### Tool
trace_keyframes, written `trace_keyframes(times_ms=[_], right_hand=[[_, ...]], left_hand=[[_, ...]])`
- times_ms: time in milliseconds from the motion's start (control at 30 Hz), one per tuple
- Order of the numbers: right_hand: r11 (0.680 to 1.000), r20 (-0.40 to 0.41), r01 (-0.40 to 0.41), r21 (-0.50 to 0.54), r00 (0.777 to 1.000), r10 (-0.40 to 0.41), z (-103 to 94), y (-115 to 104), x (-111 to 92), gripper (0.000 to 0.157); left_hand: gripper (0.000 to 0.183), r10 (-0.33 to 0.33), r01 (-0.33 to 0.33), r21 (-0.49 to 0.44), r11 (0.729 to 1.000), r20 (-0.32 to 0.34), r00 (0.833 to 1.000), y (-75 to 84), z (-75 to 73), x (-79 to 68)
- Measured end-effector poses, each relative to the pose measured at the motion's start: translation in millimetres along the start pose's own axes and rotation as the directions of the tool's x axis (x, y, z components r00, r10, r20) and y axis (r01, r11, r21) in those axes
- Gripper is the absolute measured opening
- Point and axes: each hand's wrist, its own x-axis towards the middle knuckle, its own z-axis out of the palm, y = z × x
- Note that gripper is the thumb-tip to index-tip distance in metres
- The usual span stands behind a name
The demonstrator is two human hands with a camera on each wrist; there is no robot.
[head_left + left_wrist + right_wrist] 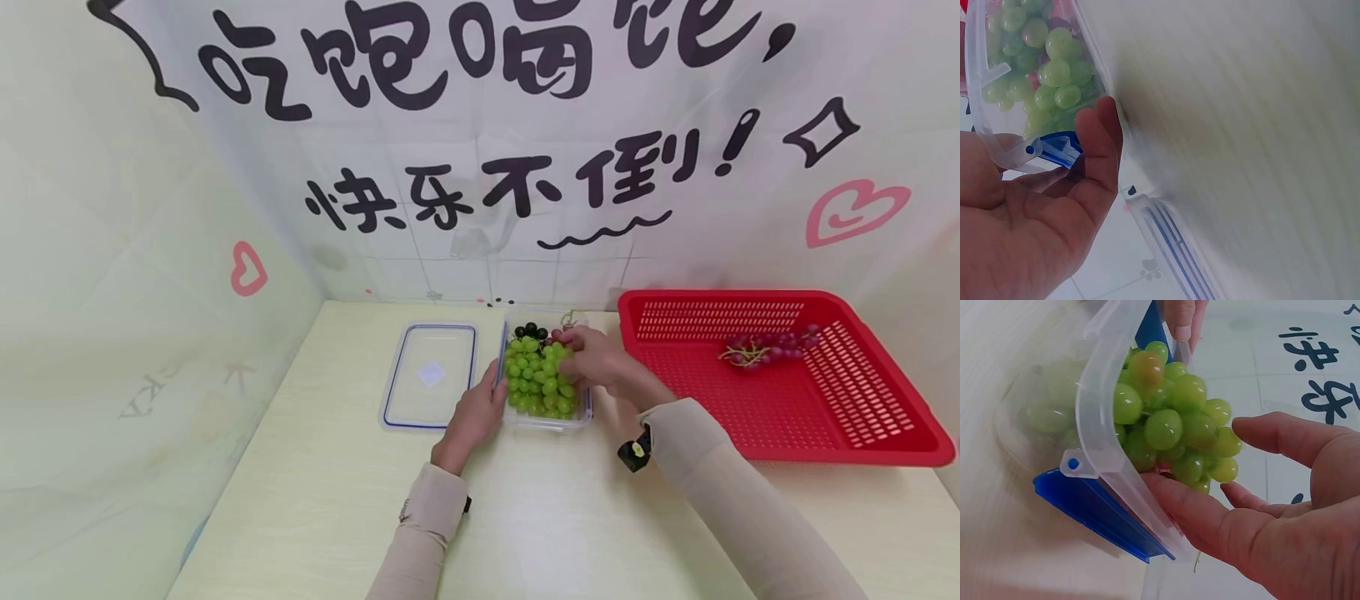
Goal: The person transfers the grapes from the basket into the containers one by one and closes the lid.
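Green grapes [536, 379] are heaped in a clear plastic container [547, 423] with blue clips; dark grapes [531, 331] lie at its far end. My left hand [477, 412] holds the container by its left side, its fingers [1099, 147] curled round the wall beside a blue clip [1057, 149]. From the right, my right hand [600, 360] grips the green bunch. In the right wrist view its thumb [1272, 432] meets the outer grapes, while a finger [1191, 509] reaches inside the rim beneath them.
A clear lid [430, 375] with a blue seal lies left of the container. To the right stands a red perforated basket [750, 417] with a bunch of purple grapes [772, 346] inside. A lettered backdrop [465, 275] hangs along the table's far edge.
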Motion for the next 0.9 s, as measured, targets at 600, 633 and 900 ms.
trace_keyframes(times_ms=[600, 633, 900], right_hand=[[0.999, -0.072, -0.039, 0.006, 0.997, 0.040, -13.2, -9.7, -0.6, 0.044], [0.999, -0.076, -0.033, 0.012, 0.997, 0.034, -13.6, -10.3, -0.9, 0.043], [0.998, -0.103, -0.010, 0.062, 0.995, 0.016, -20.6, -16.8, -6.5, 0.047]], left_hand=[[0.054, 0.015, -0.014, 0.025, 1.000, -0.007, 1.000, -0.2, 0.9, 0.4], [0.054, 0.015, -0.015, 0.026, 1.000, -0.007, 1.000, -0.1, 0.8, 0.3], [0.055, 0.014, -0.014, 0.011, 1.000, -0.007, 1.000, -0.3, 0.0, 0.4]])
